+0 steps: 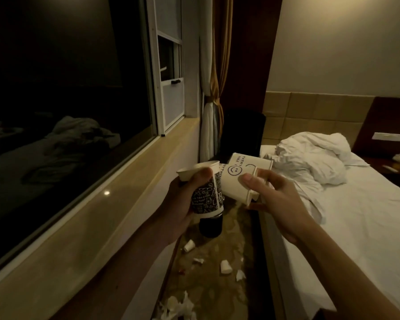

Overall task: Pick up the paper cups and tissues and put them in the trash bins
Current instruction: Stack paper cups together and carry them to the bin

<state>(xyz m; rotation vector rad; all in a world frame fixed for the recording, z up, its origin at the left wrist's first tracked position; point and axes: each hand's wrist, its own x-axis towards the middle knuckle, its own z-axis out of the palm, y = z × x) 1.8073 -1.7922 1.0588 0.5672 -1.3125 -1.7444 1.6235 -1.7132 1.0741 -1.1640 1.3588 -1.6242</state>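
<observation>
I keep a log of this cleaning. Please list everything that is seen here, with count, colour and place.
patterned cup: one, black with white print, in the left hand
smiley cups: at least two, white, in the right hand
floor cups: two, white, lying on the floor beside the bed
tissues: several crumpled pieces, white, on the same floor
bin: one, dark, on the floor below the patterned cup
bed: one, white, on the right
duvet: one, white, crumpled on the bed
curtain: one, brown and white, beside the window
left hand: one, grips the patterned cup
right hand: one, holds the smiley cups
</observation>
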